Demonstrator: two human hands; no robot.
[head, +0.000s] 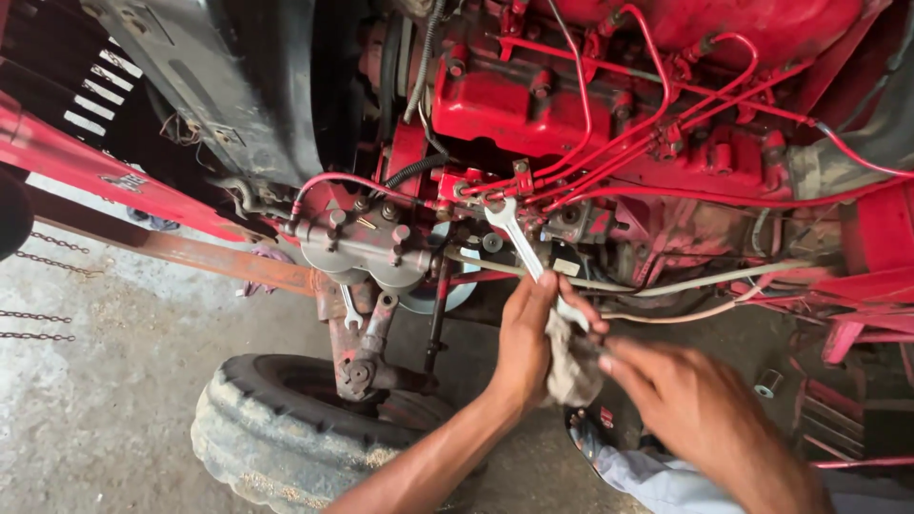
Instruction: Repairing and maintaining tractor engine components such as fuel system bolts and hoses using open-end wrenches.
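Spanner is being gripped by the left hand (head at the red engine); grey rag is being pinched by the right hand.

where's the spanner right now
In the head view, the spanner sits at centre, its open end on a fitting of the red engine, its handle held by the left hand.
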